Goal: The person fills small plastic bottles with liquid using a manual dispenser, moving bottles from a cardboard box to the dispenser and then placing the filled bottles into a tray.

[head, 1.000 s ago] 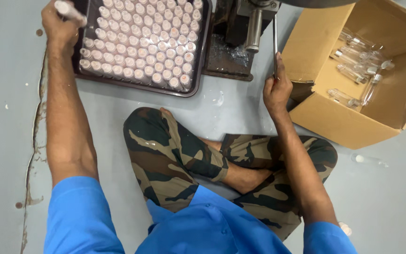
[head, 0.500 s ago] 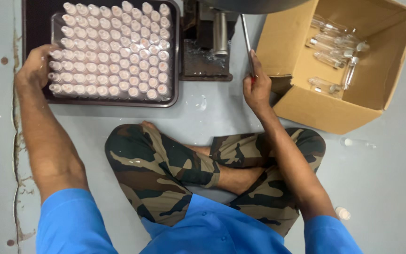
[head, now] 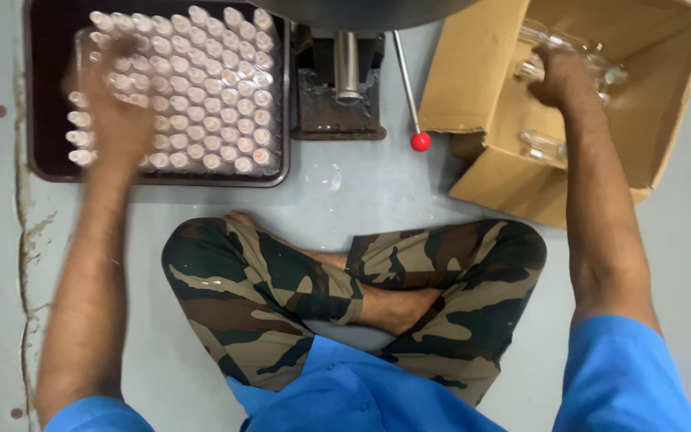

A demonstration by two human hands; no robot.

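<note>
Two hands apart: one over the vial tray, one in the carton

Much is unclear. Left hand [head: 113, 108] is motion-blurred over the dark rectangular tray [head: 37, 96]; cannot tell if its fingers are spread or pinching anything, and it hides part of the rows. Right hand [head: 563, 78] is seen from the back, fingers curled down among the clear glass bottles [head: 541, 144] inside the open brown cardboard box [head: 473, 72]; whether it actually grips one cannot be made out. Top of the dark metal press machine [head: 337, 80] is cut off by the frame edge, only its base, a steel post and a big dark rim overhead show. Box's far end is cut off too.

Small capped pale vials [head: 209, 88] stand upright in tight rows filling the tray, directly under and beside the left hand. Loose glass bottles lie on their sides in the box, touching or just beside the right hand. Hands are well apart, machine between them.

Thin metal lever with a red ball knob [head: 420, 142] slants down from the machine, just beside the box's left flap. Person sits cross-legged on the grey floor [head: 377, 192], camouflage trousers [head: 281, 296], blue shirt sleeves [head: 625, 376]. Box wall stands between the lever and the right hand.
</note>
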